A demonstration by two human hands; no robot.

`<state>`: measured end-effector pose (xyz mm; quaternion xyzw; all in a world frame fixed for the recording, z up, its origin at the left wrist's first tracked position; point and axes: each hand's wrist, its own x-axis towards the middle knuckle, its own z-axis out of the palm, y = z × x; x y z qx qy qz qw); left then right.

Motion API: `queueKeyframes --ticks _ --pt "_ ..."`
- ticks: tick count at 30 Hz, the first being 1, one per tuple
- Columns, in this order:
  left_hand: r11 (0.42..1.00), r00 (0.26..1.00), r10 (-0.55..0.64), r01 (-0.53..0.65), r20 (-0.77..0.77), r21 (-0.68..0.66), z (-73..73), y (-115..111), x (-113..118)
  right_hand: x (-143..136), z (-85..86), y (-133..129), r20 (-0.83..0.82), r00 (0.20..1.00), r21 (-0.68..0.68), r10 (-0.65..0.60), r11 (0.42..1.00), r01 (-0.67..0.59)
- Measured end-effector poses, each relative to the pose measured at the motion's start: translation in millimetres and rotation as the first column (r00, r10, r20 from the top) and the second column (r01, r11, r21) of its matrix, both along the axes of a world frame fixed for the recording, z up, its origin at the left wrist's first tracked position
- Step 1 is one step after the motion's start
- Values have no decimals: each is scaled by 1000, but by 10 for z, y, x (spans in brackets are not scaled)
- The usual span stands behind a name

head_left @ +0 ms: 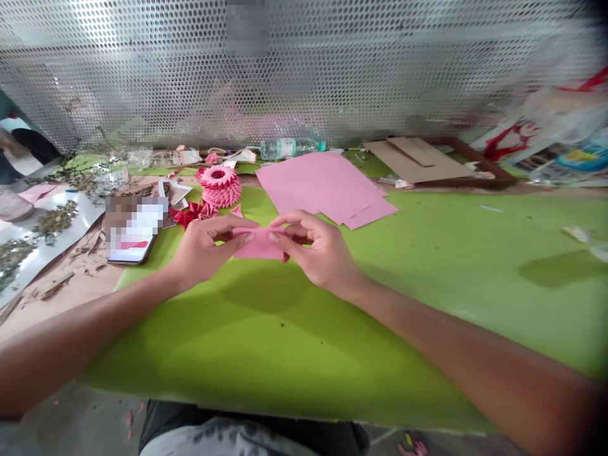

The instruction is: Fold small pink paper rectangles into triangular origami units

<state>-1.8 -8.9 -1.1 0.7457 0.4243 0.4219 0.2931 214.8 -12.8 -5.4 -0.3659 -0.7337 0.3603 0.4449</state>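
A small folded piece of pink paper (260,246) is held above the green table by both hands. My left hand (204,246) pinches its left part between thumb and fingers. On the other side, my right hand (319,248) grips the paper's right part, thumb in front and fingers behind. Just beyond the hands stands a round pink folded-paper piece (221,189) built of many pointed units. Red folded-paper pieces (194,214) lie beside it, and a small pink triangle (236,211) is near my left fingers. Larger pink sheets (319,185) lie stacked behind my right hand.
A phone (135,228) lies on the left by dry plant bits. At the back are a clear plastic bottle (291,148) and cardboard pieces (420,159) before a perforated metal panel (304,76). Plastic bags (555,136) stand at the right. The green table surface (304,354) reaches toward my lap.
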Motion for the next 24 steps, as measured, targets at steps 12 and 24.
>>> queueKeyframes --ticks 12,24 --pt "998 999 38 -38 1 -53 3 -6 -14 10 -34 13 -34 999 -51 10 999 -12" --pt "998 998 44 -42 35 -42 9 -8 17 -23 -47 67 98 971 -305 216 936 -177"
